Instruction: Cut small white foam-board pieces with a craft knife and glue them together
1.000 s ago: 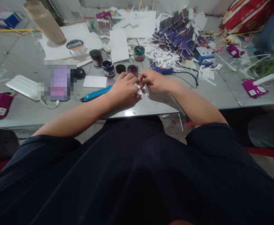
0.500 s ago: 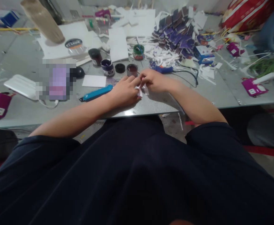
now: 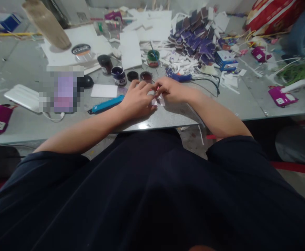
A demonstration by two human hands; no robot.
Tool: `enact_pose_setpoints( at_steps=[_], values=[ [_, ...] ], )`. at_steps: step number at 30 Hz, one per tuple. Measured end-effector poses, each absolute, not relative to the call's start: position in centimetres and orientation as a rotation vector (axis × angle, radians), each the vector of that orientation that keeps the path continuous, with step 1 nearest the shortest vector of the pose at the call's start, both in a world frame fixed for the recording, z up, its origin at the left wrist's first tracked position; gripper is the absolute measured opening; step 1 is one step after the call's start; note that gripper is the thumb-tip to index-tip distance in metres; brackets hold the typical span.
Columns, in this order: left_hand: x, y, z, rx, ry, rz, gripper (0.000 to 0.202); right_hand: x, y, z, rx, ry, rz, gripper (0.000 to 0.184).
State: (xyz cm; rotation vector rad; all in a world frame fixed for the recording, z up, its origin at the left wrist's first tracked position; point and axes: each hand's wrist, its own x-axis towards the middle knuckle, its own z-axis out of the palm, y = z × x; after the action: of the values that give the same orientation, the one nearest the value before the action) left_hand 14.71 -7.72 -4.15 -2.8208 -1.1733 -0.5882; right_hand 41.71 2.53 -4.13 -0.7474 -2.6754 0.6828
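My left hand and my right hand meet at the front middle of the grey table. Both pinch a small white folded piece that pokes out between the fingers and rests on the table. The fingers of each hand are curled and pressed on it. A blue utility knife lies just left of my left hand. Small paint jars stand just beyond the hands.
A white card lies by the knife. A heap of purple and white pieces fills the back right, with a blue glue gun and its cable in front. White foam sheets lie at the back middle. Magenta packets sit at both sides.
The hands stay together on the white piece; my left fingers have shifted slightly over it. The view has moved a little.
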Motion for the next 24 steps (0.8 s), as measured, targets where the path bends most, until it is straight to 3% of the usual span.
enact_pose_setpoints(
  at_steps=[5,9,13,18,24],
  values=[
    [15.2,-7.9,-4.2,-2.815,-1.151,-0.461,0.04,41.6,2.0,-3.7,-0.714,-2.679,0.659,0.014],
    [15.6,-8.2,-4.0,-2.812,-1.128,-0.342,0.037,41.9,2.2,-4.0,-0.632,-2.758,0.524,0.028],
    [16.0,-8.5,-3.8,-2.793,-1.08,-0.252,0.039,41.7,1.8,-2.8,-0.685,-2.693,0.44,0.028],
    [15.9,-8.3,-3.7,-2.848,-1.041,-0.148,0.054,37.6,0.0,2.2,-0.778,-2.74,0.268,0.05],
    [15.9,-7.6,-3.9,-2.906,-1.144,-0.185,0.039,25.2,-1.2,7.4,-0.567,-2.963,-0.164,0.059]
  ],
)
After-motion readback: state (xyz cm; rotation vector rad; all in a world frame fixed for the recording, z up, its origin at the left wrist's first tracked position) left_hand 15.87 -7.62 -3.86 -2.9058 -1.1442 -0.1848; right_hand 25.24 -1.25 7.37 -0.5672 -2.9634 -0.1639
